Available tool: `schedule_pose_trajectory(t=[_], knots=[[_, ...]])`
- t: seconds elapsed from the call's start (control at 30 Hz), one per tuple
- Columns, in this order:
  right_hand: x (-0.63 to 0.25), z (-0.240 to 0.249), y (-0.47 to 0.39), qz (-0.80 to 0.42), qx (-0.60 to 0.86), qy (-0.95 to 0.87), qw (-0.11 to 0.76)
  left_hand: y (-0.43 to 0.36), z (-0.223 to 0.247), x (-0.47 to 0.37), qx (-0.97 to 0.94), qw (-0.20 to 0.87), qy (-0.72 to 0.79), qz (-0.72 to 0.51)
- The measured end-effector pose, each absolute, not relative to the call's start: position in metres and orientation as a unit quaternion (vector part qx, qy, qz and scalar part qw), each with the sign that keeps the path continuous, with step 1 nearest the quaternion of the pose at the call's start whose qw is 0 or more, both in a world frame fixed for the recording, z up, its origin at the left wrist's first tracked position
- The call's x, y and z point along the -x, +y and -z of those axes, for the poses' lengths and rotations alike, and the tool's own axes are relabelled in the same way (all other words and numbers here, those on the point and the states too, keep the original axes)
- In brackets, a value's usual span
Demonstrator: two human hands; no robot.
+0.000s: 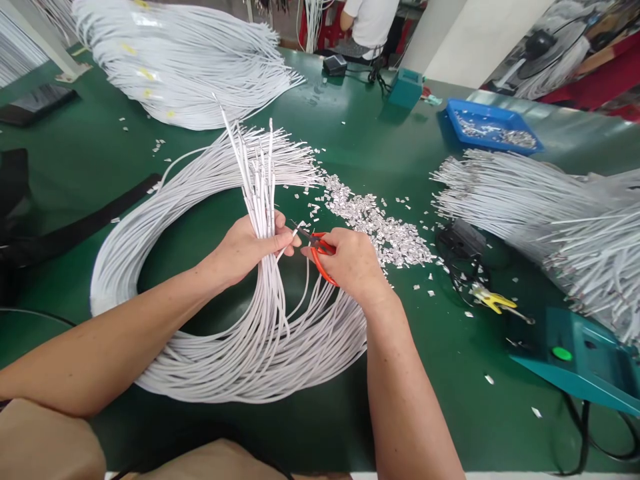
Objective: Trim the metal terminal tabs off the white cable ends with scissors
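My left hand [250, 247] is wrapped round a bunch of white cables [260, 193], whose ends point up above the fist. One cable end sticks out between its thumb and fingers toward the right. My right hand [350, 260] grips red-handled cutters [324, 252], their tip close to that cable end. Below both hands a large coil of white cables [225, 373] loops round on the green table. Beyond the cutters lies a pile of small silvery-white scraps [375, 223].
Another cable bundle [180, 60] lies at the back left, more cables [525, 193] at the right. A blue tray [493, 127] holds small pieces. Yellow-handled pliers [493, 300] lie near a teal device [585, 360]. A person [373, 27] sits beyond the table.
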State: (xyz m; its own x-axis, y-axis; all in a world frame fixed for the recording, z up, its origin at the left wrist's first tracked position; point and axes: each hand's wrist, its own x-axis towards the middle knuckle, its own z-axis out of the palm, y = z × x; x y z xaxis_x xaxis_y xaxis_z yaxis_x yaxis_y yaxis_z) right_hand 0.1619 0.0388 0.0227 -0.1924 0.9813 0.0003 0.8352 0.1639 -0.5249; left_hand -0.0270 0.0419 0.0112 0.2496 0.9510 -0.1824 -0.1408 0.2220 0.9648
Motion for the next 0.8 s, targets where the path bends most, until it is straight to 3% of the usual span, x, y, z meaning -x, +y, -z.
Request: schedule_pose_trajectory(t=[0.2,0.43,0.8], knots=[[-0.164,-0.021,0.041,-0.254,0.605,-0.725,0.21,0.042,-0.009,0.027,-0.467,0.645,0.441,-0.415],[-0.156,-0.022,0.043,-0.52,0.515,-0.549,0.404,0.042,-0.01,0.026,-0.475,0.637,0.46,-0.397],[-0.151,-0.013,0.043,-0.583,0.486,-0.488,0.431,0.043,-0.01,0.028,-0.486,0.62,0.477,-0.389]])
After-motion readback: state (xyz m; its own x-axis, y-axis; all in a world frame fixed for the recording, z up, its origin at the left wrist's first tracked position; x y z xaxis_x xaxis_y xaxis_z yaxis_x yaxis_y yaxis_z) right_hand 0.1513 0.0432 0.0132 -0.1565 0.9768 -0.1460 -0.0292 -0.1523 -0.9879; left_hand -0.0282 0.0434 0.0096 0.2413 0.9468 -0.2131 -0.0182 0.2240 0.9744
